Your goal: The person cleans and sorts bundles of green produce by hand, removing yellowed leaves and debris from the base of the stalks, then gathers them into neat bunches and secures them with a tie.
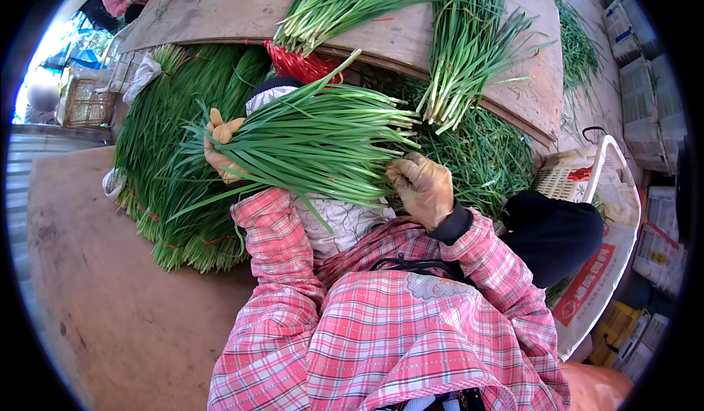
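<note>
A loose bunch of garlic chives (324, 136) lies sideways across my lap, leafy tips to the left and pale cut stalks to the right. My left hand (223, 141), in a tan glove, grips the leafy end, with leaves covering part of the palm. At the lower stalk ends my right hand (422, 185), in a soiled tan glove, has its fingers curled closed. Some stems run into its grip, but the fingertips are hidden. One stalk (335, 73) sticks up out of the bunch at an angle.
Tied chive bundles (181, 136) are piled at left on a brown board (121, 301). Two loose bunches lie on the wooden board (374, 31) ahead. Red twine (297, 62) hangs below its edge. Loose leaves (473, 163) heap beneath; a white plastic basket (605, 213) stands at right.
</note>
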`<state>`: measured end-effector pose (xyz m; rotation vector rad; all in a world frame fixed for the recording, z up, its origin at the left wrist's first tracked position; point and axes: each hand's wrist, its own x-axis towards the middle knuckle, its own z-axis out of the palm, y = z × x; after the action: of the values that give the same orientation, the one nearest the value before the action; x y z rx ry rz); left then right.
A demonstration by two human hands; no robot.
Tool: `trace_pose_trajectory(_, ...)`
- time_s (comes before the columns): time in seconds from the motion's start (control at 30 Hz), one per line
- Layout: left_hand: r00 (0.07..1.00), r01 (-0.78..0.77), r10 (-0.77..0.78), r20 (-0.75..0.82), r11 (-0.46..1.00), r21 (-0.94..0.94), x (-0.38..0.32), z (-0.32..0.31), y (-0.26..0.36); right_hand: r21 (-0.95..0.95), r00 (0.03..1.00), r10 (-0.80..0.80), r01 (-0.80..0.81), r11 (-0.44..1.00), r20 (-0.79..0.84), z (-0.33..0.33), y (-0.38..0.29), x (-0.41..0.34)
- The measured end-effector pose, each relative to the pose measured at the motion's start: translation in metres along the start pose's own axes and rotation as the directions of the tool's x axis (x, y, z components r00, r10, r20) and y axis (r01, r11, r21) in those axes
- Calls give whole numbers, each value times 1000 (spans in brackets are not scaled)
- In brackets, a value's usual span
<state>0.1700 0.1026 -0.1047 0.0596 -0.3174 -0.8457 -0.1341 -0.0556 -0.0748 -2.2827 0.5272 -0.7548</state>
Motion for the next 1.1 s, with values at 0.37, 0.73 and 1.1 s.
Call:
trace_pose_trajectory(0.37, 987, 155, -153, 50, 988, -20, 5, -2, 5, -23, 929, -269, 284, 959, 255, 15, -42, 34)
trace_pose_trajectory(0.73, 996, 89, -89, -4, 996, -17, -4, -13, 14, -128, 954, -79, 121, 984, 291, -20, -7, -4)
trace_pose_trajectory(1.1, 912, 349, -347, 221, 937, 29, 7, -36, 39, 38, 953, -108, 101, 994, 282, -14, 2, -16)
